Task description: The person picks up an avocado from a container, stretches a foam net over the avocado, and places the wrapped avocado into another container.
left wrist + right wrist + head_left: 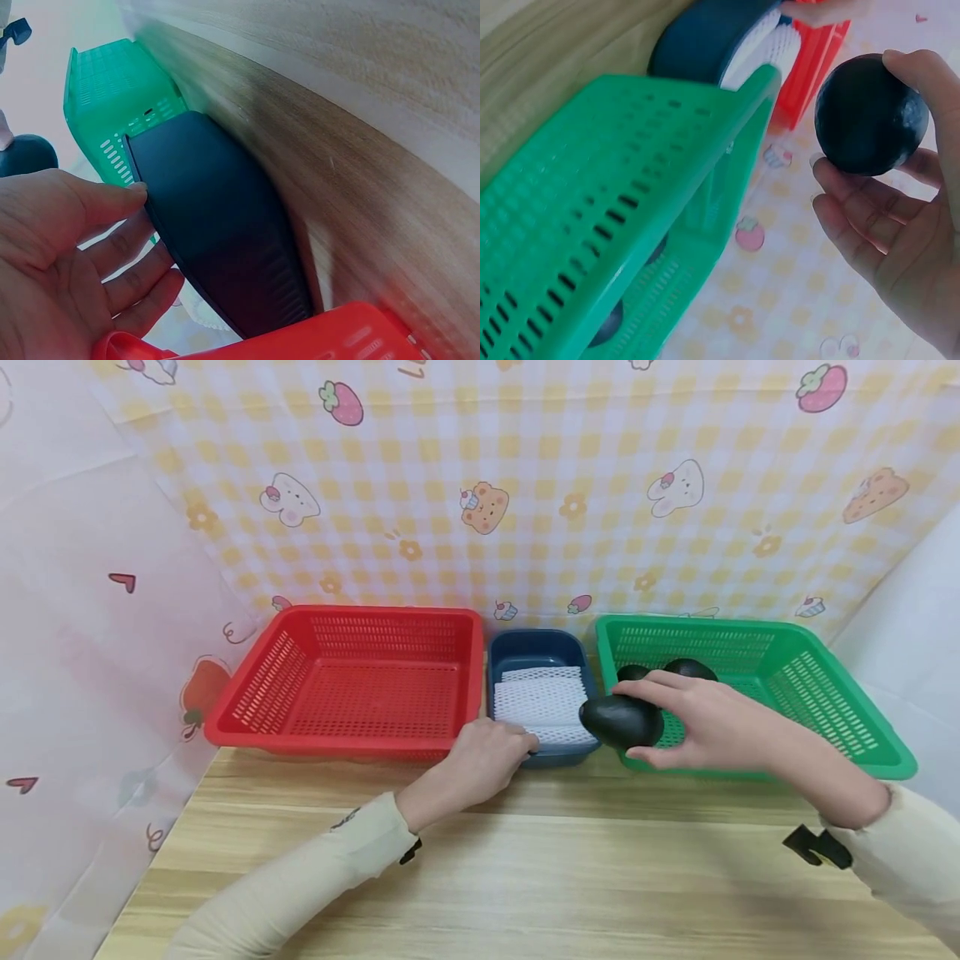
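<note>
A dark avocado (621,722) is held between the thumb and fingers of my right hand (701,727), raised over the left front of the green basket (840,752). The right wrist view shows the same avocado (870,114) gripped from one side. My left hand (487,756) pinches the front rim of a small dark blue bin (558,758). In the left wrist view its thumb lies on the outer rim of the bin (217,217), fingers on the inner side. White foam netting (540,702) lies inside the bin. Two more avocados (692,669) sit in the green basket, partly hidden.
A red basket (375,693) stands left of the bin, its perforated floor showing. The bin sits between the two baskets on a wooden table (525,877). Behind them hangs a checked cloth (525,468) with cartoon prints.
</note>
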`<state>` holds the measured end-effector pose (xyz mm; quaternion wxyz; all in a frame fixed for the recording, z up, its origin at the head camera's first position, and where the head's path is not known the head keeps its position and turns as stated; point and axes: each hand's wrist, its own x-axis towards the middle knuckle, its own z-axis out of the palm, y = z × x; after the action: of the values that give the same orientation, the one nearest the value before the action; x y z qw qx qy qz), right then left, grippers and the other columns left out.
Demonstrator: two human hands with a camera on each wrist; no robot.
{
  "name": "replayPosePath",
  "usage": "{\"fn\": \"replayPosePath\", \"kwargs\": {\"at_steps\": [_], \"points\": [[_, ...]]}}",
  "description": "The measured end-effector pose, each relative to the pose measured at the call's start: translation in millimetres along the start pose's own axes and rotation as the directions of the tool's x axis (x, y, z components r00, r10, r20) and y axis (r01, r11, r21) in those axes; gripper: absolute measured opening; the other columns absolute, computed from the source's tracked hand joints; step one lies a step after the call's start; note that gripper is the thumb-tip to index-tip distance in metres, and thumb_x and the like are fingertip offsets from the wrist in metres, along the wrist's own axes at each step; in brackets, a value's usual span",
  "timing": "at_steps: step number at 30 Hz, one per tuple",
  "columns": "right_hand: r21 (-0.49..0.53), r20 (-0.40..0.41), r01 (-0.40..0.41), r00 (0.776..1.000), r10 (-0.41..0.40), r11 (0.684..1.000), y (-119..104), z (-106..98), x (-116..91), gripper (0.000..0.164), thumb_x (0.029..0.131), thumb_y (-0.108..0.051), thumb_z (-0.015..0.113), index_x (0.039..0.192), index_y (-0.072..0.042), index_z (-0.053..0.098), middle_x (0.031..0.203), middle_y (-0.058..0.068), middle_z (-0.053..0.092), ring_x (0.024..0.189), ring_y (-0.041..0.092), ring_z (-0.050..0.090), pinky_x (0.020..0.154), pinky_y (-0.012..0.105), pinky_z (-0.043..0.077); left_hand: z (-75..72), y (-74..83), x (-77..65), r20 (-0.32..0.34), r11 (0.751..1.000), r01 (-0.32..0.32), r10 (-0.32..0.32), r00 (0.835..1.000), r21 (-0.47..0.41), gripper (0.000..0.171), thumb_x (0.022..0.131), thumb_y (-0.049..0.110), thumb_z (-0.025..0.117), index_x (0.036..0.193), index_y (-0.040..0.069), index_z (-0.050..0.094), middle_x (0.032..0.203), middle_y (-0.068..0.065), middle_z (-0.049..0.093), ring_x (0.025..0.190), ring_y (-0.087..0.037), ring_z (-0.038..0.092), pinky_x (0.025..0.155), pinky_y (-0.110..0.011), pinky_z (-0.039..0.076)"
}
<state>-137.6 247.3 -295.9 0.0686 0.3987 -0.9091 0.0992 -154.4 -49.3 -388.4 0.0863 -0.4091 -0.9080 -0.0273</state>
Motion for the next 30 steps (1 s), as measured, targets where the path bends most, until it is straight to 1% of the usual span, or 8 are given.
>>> {"fn": "replayPosePath", "kwargs": {"at_steps": [4,7,13,16,22,25,27,30], "points": [[0.016,-0.009,0.032,0.999,-0.032,0.999,-9,5,2,0.067,0.079,-0.041,0.086,0.137,-0.018,0.060,0.110,-0.007,0.059,0.073,0.001,0.054,0.059,0.027,0.048,0.3,0.0,0.2,-0.001,1.000,0.004,-0.004,1.000,-0.007,0.019,0.093,0.019,0.075,0.111,0.020,0.079,0.091,0.002,0.074,0.069,-0.012,0.060,0.060,-0.025,0.048],[0.026,-0.010,0.054,0.998,-0.054,0.998,-14,11,3,0.066,0.080,-0.042,0.085,0.137,-0.017,0.061,0.108,-0.008,0.057,0.069,-0.001,0.051,0.058,0.025,0.047,0.2,0.0,0.1,-0.004,1.000,0.003,-0.003,1.000,-0.011,0.018,0.092,0.019,0.076,0.110,0.020,0.079,0.089,0.002,0.073,0.067,-0.011,0.059,0.059,-0.023,0.047],[0.057,0.010,0.102,0.995,-0.103,0.993,-23,22,4,0.066,0.082,-0.045,0.084,0.134,-0.012,0.063,0.114,-0.006,0.061,0.073,0.001,0.056,0.061,0.024,0.051,0.3,-0.1,0.4,-0.013,1.000,-0.001,0.001,1.000,-0.002,0.017,0.092,0.019,0.076,0.109,0.020,0.079,0.088,0.002,0.073,0.067,-0.011,0.060,0.058,-0.023,0.045],[0.076,0.030,0.123,0.992,-0.126,0.989,-27,26,5,0.065,0.083,-0.046,0.083,0.134,-0.011,0.063,0.113,-0.005,0.061,0.073,0.001,0.056,0.063,0.024,0.052,0.5,0.0,0.5,-0.013,1.000,0.000,0.000,1.000,-0.001,0.018,0.092,0.019,0.076,0.109,0.020,0.079,0.088,0.002,0.073,0.067,-0.012,0.060,0.058,-0.024,0.045],[0.075,0.086,0.136,0.986,-0.142,0.988,-39,36,4,0.064,0.086,-0.052,0.078,0.134,-0.012,0.063,0.111,-0.005,0.060,0.080,0.005,0.056,0.067,0.026,0.053,-0.4,0.5,0.8,0.015,1.000,0.007,-0.007,1.000,-0.005,0.020,0.091,0.019,0.077,0.110,0.020,0.079,0.087,0.002,0.072,0.067,-0.012,0.058,0.058,-0.025,0.045],[0.079,0.106,0.147,0.982,-0.155,0.986,-44,43,2,0.063,0.086,-0.051,0.079,0.134,-0.012,0.064,0.111,-0.004,0.060,0.082,0.007,0.057,0.067,0.027,0.054,-0.9,1.1,1.0,0.026,1.000,0.011,-0.011,1.000,-0.002,0.022,0.090,0.019,0.078,0.112,0.020,0.078,0.088,0.002,0.072,0.068,-0.012,0.060,0.060,-0.026,0.047],[0.091,0.123,0.139,0.981,-0.150,0.986,-46,49,1,0.063,0.086,-0.051,0.079,0.133,-0.012,0.064,0.109,-0.003,0.060,0.079,0.007,0.057,0.065,0.026,0.053,-1.1,1.3,1.0,0.031,1.000,0.014,-0.014,0.999,0.003,0.022,0.090,0.020,0.078,0.112,0.020,0.078,0.089,0.002,0.072,0.070,-0.012,0.061,0.061,-0.027,0.049],[0.104,0.160,0.107,0.979,-0.123,0.989,-48,58,0,0.063,0.086,-0.052,0.078,0.133,-0.012,0.064,0.107,-0.003,0.059,0.077,0.007,0.055,0.064,0.025,0.052,-1.4,1.5,0.8,0.033,1.000,0.014,-0.014,0.999,0.014,0.022,0.090,0.020,0.078,0.112,0.020,0.078,0.090,0.003,0.073,0.072,-0.013,0.063,0.062,-0.027,0.050]]}}
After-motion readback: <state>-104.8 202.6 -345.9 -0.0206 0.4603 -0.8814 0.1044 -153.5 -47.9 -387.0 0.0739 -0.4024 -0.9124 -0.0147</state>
